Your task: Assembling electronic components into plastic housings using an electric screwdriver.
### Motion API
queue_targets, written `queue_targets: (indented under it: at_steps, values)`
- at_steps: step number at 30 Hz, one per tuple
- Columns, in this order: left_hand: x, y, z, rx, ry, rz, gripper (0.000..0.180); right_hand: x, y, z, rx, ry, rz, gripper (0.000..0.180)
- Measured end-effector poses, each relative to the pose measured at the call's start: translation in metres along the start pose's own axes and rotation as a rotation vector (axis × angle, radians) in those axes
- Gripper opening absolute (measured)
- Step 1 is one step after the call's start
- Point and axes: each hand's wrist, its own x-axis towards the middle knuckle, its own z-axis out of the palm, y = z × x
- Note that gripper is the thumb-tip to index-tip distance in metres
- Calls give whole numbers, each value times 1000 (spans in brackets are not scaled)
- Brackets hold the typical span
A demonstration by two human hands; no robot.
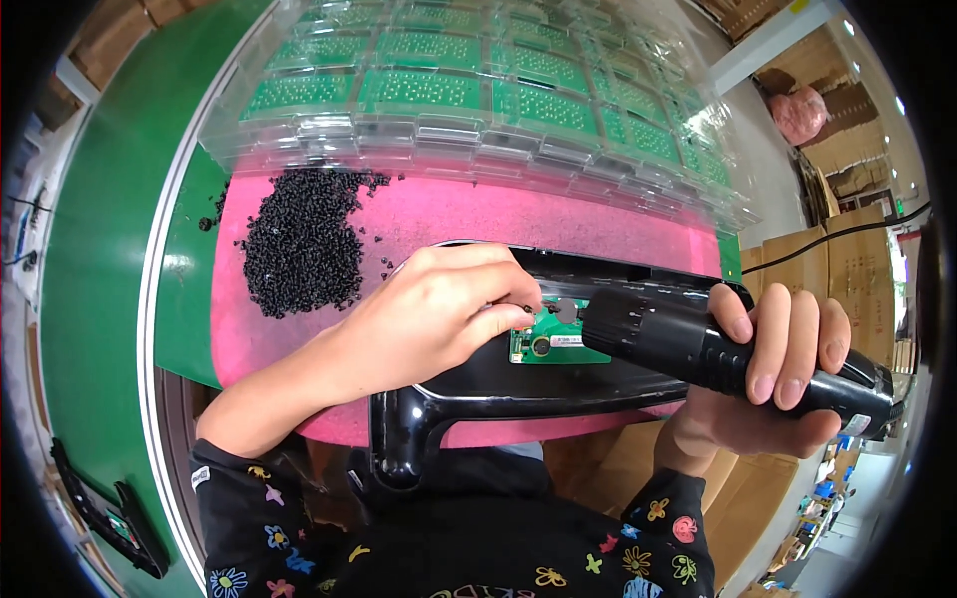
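Note:
My right hand (773,374) is wrapped round a black electric screwdriver (658,337), which lies almost level with its nose pointing left. That nose is over a green circuit board (560,344) set in a glossy black plastic housing (478,389) with a handle-like bar along its near side. From the left, my left hand (454,304) reaches over the housing, thumb and forefinger pinched close to the screwdriver's nose. A small dark bit shows at those fingertips, too small to name. Part of the board is hidden by the hand and the tool.
A heap of small black screws (304,244) lies on the pink mat (449,204), some strewn loose. Behind it, stacked clear plastic trays (469,130) hold several green boards. Another black housing (110,513) lies far left. Cardboard boxes (832,259) and a black cable (847,231) are at right.

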Motion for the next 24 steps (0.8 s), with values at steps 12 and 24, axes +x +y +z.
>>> queue_targets:
  at_steps: [12, 24]
  values:
    - [-5, -1, 4, 112, 38, 60, 13, -4, 9, -4, -77, -114, 49, 39]
    - [-5, -4, 10, 155, -99, -5, 11, -9, -8, -12, -17, -43, 10, 37]
